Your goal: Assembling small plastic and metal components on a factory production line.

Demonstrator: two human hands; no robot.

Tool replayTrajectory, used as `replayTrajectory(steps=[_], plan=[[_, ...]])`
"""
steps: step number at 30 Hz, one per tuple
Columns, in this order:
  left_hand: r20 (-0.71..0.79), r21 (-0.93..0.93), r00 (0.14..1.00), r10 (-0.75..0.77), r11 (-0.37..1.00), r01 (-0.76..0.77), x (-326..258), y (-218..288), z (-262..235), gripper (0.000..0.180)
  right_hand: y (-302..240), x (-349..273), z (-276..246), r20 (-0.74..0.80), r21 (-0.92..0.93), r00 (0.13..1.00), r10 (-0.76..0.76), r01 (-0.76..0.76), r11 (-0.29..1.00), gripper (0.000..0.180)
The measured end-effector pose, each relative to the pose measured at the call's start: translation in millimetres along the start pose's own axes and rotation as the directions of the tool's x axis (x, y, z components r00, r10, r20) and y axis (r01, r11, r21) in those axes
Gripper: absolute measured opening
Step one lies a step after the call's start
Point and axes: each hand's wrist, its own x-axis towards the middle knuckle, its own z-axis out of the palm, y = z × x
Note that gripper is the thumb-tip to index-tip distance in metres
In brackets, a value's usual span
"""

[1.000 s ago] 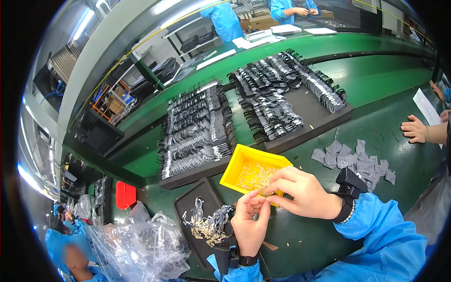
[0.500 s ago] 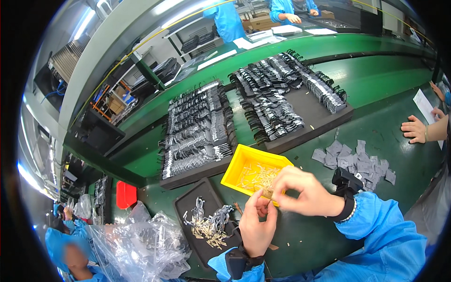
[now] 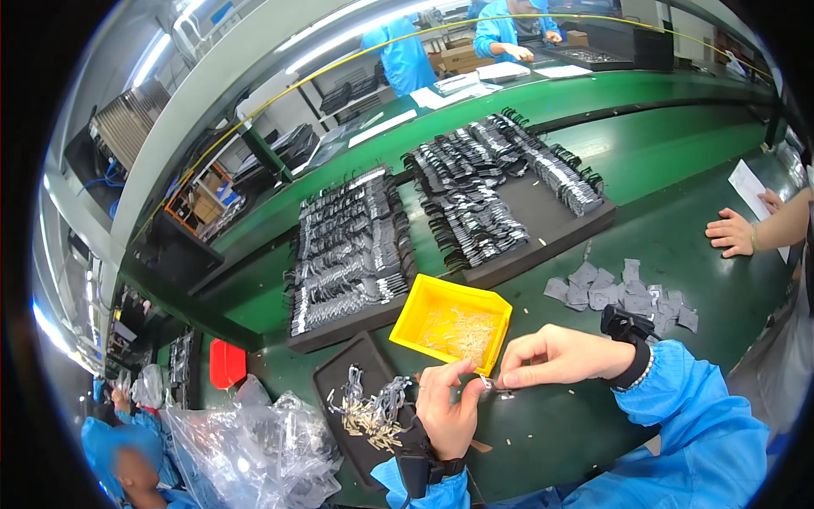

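Note:
My left hand (image 3: 446,411) pinches a tiny silvery-white piece (image 3: 487,383) between thumb and fingertips, its exact kind too small to make out. Close beside it, the fingers of my right hand (image 3: 560,356) are pressed together; whatever is in them is hidden. Both hands meet just in front of a yellow bin (image 3: 434,351), which holds many small pale slender parts (image 3: 469,333). A dark tray (image 3: 337,371) left of my left hand carries short grey strands (image 3: 390,397) with cream-coloured tips. Beyond my right hand lies a loose pile of flat grey pieces (image 3: 627,293).
Two foam trays (image 3: 551,248) with rows of black and grey parts stand behind the bin. A clear plastic bag (image 3: 254,450) and a red bin (image 3: 227,363) are at left. Another person's hand (image 3: 731,233) rests on the table at right, beside a white sheet (image 3: 753,188).
My hands have come down from the bin's front edge to just above the table, with fingertips still close together. The whole view has shifted slightly.

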Motion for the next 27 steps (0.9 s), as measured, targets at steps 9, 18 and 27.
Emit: replayTrajectory(steps=[9, 18, 27], plan=[[0.182, -0.046, 0.954, 0.238, 0.971, -0.233, -6, 22, 21, 0.032, 17, -58, 9, 0.153, 0.327, 0.974, 0.165, -0.208, 0.922, 0.016], [0.830, -0.425, 0.529, 0.177, 0.815, 0.395, 18, 37, 50, 0.083, 36, -119, -5, 0.405, 0.487, 0.914, 0.026, -0.240, 0.840, 0.016], [0.618, 0.259, 0.771, 0.152, 0.887, -0.382, 27, 35, 174, 0.062, 52, -131, -19, 0.167, 0.546, 0.982, -0.088, -0.017, 0.838, 0.013]])
